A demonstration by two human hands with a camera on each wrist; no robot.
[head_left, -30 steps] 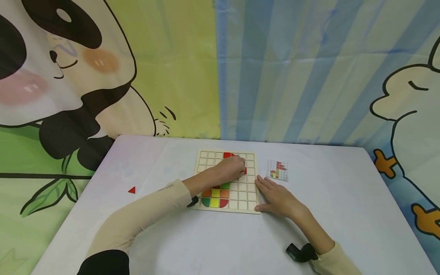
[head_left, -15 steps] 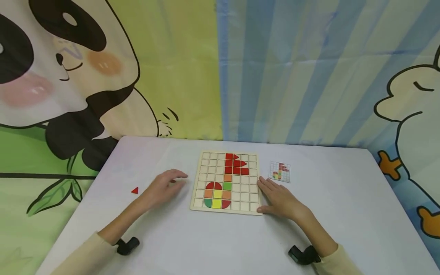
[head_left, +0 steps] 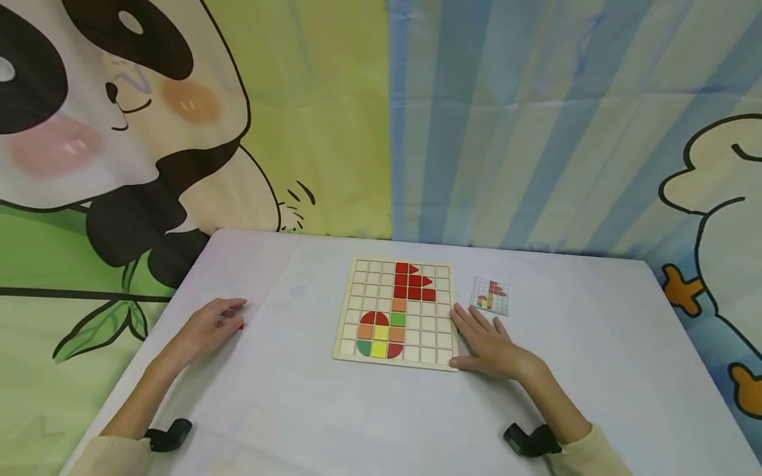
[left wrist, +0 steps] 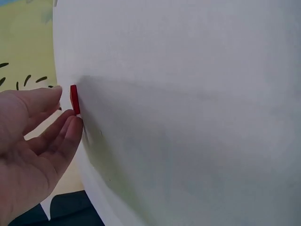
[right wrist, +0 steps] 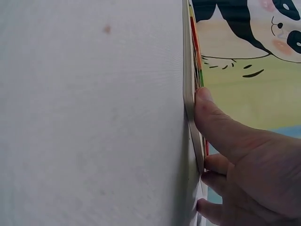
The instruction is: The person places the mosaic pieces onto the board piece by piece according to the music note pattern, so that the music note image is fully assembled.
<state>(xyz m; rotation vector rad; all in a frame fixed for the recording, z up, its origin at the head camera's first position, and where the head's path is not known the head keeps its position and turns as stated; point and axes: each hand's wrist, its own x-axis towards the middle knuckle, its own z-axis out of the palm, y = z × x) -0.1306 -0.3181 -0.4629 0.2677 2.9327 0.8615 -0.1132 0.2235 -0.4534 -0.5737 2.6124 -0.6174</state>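
Note:
My left hand (head_left: 208,328) is at the left of the table, its thumb and fingertips right at a small red triangle tile (left wrist: 74,100). In the left wrist view the thumb tip stands a little apart from the tile, while a finger reaches its lower end. From the head, most of that tile is hidden by the hand. My right hand (head_left: 491,347) lies with fingers extended along the right edge of a square wooden grid board (head_left: 428,340). Red tiles (head_left: 408,284) fill cells at its top, and a rounded group of red, orange, yellow and green tiles sits lower left.
A small printed pattern card (head_left: 491,296) lies to the right of the board, just beyond the right fingertips. The white table (head_left: 309,416) ends at the back against a cartoon-printed curtain (head_left: 321,119).
My left hand has moved from over the board leftward to the red triangle tile, leaving the red tiles in view. My right hand stays at the board's edge.

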